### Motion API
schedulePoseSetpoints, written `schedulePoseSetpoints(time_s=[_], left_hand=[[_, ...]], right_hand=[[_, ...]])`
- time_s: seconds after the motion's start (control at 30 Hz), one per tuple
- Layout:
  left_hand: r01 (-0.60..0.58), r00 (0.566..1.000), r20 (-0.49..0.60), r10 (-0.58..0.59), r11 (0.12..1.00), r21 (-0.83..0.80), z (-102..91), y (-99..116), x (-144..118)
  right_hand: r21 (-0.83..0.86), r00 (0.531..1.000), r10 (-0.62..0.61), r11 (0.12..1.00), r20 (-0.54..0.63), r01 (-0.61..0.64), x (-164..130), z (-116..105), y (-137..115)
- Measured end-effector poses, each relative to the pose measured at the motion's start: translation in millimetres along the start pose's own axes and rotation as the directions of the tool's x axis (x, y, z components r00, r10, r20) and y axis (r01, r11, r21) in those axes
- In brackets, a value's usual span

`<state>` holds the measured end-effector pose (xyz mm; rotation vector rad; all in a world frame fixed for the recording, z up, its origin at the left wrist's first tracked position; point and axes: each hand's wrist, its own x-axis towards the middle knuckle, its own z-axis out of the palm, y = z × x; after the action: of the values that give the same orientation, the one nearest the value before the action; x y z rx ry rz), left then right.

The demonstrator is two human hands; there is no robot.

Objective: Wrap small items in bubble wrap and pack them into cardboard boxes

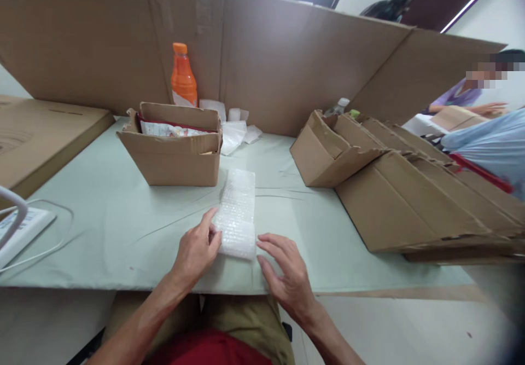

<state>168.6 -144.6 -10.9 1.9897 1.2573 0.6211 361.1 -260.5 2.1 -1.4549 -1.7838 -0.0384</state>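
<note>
On the counter (110,244), left fingers (208,217) touch the wrap (238,212), grip unclear; right fingers (276,240) part, empty: best handled gently, flat.

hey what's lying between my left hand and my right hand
In the head view, a strip of bubble wrap lies on the table between your left hand and your right hand.

Free passage between bubble wrap (235,212) and right-hand open carton (314,157); upright cardboard partition (295,69) closes the rear.
</note>
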Motion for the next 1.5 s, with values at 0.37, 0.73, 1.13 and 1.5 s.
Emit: schedulePoseSetpoints(time_s=[0.37, 0.73, 1.13, 1.5], left_hand=[[-0.414, 0.906, -0.074, 0.417, 0.908, 0.058, -8.7, -14, -17], [-0.183, 0.981, 0.068, 0.184, 0.983, -0.016, 1.1, -13, -21], [-0.39, 0.919, 0.064, 0.39, 0.921, -0.002, -11.9, -18, -45], [-0.349, 0.925, -0.122, 0.359, 0.932, 0.1, 0.5, -25, -31]], right_hand=[[-0.065, 0.964, 0.006, 0.998, 0.264, 0.011, 2, 34, 4], [-0.02, 0.991, 0.093, 0.996, 0.097, -0.091, -13, 5, -7], [0.127, 0.928, 0.097, 0.98, 0.36, -0.152, -7, 17, -8], [-0.064, 0.947, 0.003, 0.998, 0.32, 0.018, -12, 27, -7]])
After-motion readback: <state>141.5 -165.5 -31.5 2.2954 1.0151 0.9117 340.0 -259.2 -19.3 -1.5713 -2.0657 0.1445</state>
